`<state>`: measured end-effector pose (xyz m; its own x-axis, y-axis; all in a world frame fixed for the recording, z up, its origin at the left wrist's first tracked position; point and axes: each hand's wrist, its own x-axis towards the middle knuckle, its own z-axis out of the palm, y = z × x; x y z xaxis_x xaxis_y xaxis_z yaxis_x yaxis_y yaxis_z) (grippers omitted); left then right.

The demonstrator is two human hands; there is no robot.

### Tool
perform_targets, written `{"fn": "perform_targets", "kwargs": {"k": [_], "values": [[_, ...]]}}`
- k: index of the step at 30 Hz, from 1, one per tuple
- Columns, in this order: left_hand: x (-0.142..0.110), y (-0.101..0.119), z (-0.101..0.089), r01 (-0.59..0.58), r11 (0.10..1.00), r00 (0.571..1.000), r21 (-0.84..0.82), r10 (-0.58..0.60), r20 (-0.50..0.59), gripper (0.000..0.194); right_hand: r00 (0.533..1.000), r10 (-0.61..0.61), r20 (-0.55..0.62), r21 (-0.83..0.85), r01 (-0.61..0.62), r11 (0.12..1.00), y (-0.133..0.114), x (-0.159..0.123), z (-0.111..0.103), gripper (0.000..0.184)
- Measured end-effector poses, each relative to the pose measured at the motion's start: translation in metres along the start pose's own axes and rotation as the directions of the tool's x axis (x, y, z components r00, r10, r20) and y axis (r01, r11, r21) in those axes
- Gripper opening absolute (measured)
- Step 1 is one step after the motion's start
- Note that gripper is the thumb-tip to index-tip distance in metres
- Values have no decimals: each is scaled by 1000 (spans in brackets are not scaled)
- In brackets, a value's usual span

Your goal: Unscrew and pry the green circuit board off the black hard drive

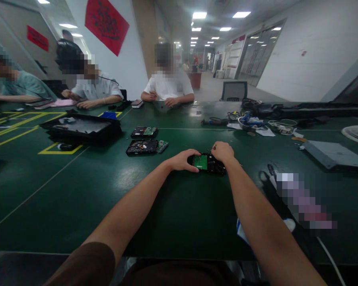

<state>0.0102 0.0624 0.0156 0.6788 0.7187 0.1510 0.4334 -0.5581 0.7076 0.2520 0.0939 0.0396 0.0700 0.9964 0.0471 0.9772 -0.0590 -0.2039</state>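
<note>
A black hard drive (208,163) with a green circuit board on top lies on the green table (77,190) in front of me. My left hand (182,159) grips its left end, fingers curled round the edge. Over the drive's far right corner, my right hand (223,151) is closed on a thin tool whose small tip shows by the fingers; I cannot make out what it is.
Two more hard drives (143,146) lie further out to the left, beside a black tray (82,127). Cables and tools (250,121) clutter the right, with a grey metal case (334,154). Three people sit across the table.
</note>
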Motion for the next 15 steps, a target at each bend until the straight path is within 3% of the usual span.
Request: {"fn": "perform_targets", "kwargs": {"k": [15], "values": [[-3,6,-3,94,995,995,-39,-93,21,91,1000,5,-7,20,-5,1000,8,7,10,26]]}}
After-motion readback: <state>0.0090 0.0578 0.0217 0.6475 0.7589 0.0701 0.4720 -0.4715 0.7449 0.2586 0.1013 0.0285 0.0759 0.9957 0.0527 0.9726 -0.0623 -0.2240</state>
